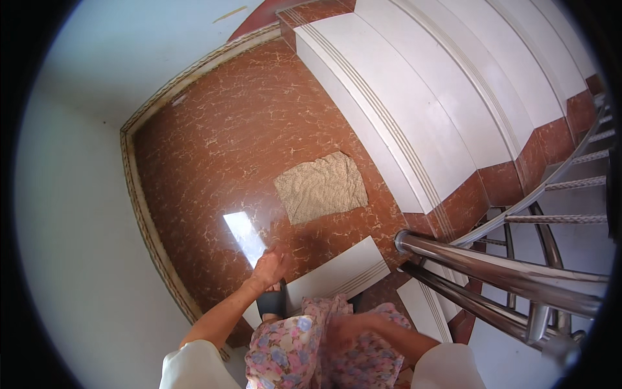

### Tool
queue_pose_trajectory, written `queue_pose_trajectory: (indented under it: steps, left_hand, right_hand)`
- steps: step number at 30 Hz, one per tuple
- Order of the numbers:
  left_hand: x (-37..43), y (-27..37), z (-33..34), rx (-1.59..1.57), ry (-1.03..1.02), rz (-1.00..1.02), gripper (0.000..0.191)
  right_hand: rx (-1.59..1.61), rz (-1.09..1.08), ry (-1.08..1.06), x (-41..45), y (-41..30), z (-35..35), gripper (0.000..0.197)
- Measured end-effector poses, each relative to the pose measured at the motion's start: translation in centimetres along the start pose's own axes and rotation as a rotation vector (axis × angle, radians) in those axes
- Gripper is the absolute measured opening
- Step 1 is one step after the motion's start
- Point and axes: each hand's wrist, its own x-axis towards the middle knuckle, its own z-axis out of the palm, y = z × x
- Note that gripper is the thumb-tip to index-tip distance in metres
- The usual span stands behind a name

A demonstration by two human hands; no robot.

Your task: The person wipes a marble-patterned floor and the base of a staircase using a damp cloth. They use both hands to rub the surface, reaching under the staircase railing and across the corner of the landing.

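Note:
My left hand hangs over the landing, just above my foot in a dark sandal. Its fingers look loosely curled and blurred, and no object shows in it. Against the floral garment over my legs is my right hand, smeared by motion; whether it grips the cloth cannot be made out. Ahead, a crumpled tan patterned cloth lies on the reddish-brown marbled floor. Neither hand touches that cloth.
White steps with grooved edges rise at the upper right. A white tread edges the landing near my feet. Shiny metal handrails slant across the right side. A pale wall with patterned skirting bounds the left.

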Motion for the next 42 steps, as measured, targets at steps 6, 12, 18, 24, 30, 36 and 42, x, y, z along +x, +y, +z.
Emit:
queue_pose_trajectory:
  steps: [6, 12, 18, 24, 30, 36, 42]
  left_hand:
    - [13.3, -2.0, 3.4, 0.272, 0.149, 0.376, 0.054]
    - [20.2, 0.8, 3.5, 0.605, 0.153, 0.409, 0.059]
    - [18.3, -6.2, 5.2, 0.67, 0.258, 0.626, 0.062]
    - [9.9, -15.7, 3.8, 0.722, 0.23, 0.601, 0.056]
    - [3.9, -20.1, 3.4, 0.625, 0.172, 0.515, 0.06]
    - [6.8, -16.7, 4.5, 0.588, 0.285, 0.387, 0.068]
    - [14.1, -10.1, 6.4, 0.623, 0.344, 0.614, 0.065]
  right_hand:
    - [-0.171, 0.187, 1.205, 1.0, -3.9, -19.4, 0.031]
    - [-0.463, 0.466, 1.217, 4.7, -3.9, -23.2, 0.055]
    - [-0.676, 0.58, 1.283, 9.2, -1.8, -20.0, 0.063]
    - [-0.852, 0.34, 1.242, 16.9, -1.5, -12.8, 0.062]
    - [-0.713, 0.238, 1.034, 19.7, -5.8, -12.7, 0.056]
    - [-0.939, 0.061, 1.339, 21.1, -2.8, -15.4, 0.055]
    - [-0.895, 0.207, 1.498, 15.6, 1.0, -18.8, 0.057]
